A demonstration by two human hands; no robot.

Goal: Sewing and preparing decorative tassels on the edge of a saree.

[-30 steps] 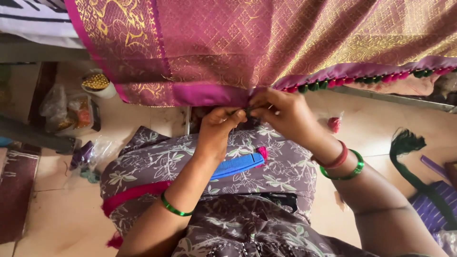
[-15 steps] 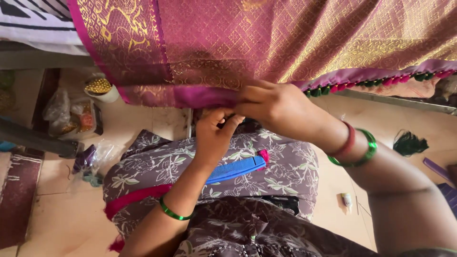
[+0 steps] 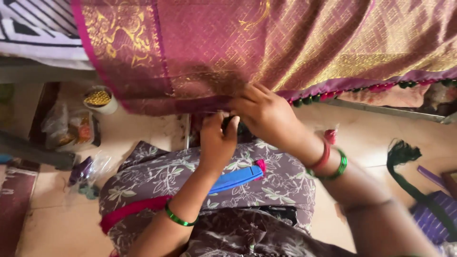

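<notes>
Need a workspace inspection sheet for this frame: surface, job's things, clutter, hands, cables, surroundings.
Surface: tan floor; the person's lap in floral cloth below the hands.
Job's things: magenta and gold fabric hanging; green and red tassels along its hem.
Clutter: cup of gold beads, plastic bags, blue flat object on the lap, dark green thread bundle.
Hands: left hand and right hand both pinch at the hem.
Cables: nothing seen.
Surroundings: striped cloth at upper left.

Above hands: hanging sari cloth (image 3: 285,52) blocks passage.
Left floor: cup (image 3: 101,100), bags (image 3: 71,128) crowd it.
Right floor: open beside green thread (image 3: 404,166).
</notes>
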